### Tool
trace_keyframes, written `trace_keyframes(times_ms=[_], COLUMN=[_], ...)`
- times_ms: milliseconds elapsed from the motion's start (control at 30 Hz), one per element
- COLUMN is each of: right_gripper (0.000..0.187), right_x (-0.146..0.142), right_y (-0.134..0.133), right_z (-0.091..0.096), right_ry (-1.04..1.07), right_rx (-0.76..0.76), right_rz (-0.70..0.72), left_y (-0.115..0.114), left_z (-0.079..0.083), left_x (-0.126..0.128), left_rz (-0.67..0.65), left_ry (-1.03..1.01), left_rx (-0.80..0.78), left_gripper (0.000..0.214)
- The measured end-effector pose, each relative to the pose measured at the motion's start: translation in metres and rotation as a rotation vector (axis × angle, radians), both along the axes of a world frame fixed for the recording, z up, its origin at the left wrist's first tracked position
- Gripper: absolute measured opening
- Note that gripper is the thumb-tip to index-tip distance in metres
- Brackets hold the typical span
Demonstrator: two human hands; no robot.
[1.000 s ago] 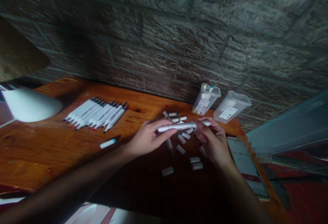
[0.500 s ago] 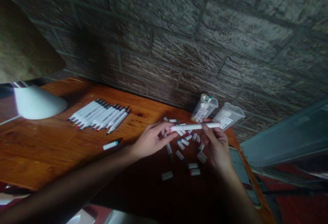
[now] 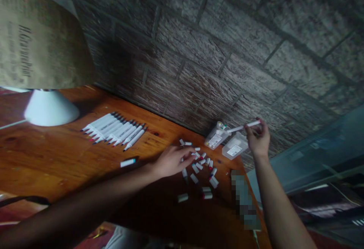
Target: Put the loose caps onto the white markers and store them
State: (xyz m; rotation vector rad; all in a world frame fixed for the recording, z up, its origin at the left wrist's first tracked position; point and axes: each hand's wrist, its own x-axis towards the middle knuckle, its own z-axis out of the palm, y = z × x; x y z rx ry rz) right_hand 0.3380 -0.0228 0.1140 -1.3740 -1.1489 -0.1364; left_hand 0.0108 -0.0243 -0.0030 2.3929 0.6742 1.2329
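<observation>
My right hand [image 3: 259, 139] is raised above the two clear plastic containers, closed on a white marker [image 3: 236, 129]. The marker slants, its left end near the top of the left container [image 3: 217, 137], which has a few markers in it. Just right of that stands the other container [image 3: 235, 147]. Low over the table, my left hand [image 3: 170, 161] has its fingers stretched out and apart, with nothing seen in them. Its fingertips are beside a scatter of white marker caps [image 3: 194, 168], some with coloured ends.
A row of uncapped white markers [image 3: 116, 129] lies on the wooden table [image 3: 159, 131], right of a lamp [image 3: 51, 108]. One cap with a teal end [image 3: 127, 163] lies apart. A pixelated flat object [image 3: 246, 203] is at the table's right edge. The stone wall [image 3: 182, 85] rises behind.
My right hand has moved up and to the right, carrying the marker toward the containers. My left hand has let go of the marker's other end. The camera view has tilted.
</observation>
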Motion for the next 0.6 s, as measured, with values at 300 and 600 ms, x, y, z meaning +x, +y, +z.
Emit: trace_keyframes(times_ms=[300,600], right_gripper=[0.045,0.031], right_x=[-0.028,-0.089], right_y=[0.02,-0.032], right_z=[-0.025,-0.075], right_ry=[-0.451,-0.474], right_rx=[-0.391,-0.093], right_rz=[-0.092,-0.011], left_y=[0.012,0.03], left_z=[-0.002,-0.001], left_x=[-0.005,-0.01], left_rz=[0.06,0.216], left_ry=[0.022,0.246], left_rx=[0.004,-0.151], left_gripper=[0.022,0.028])
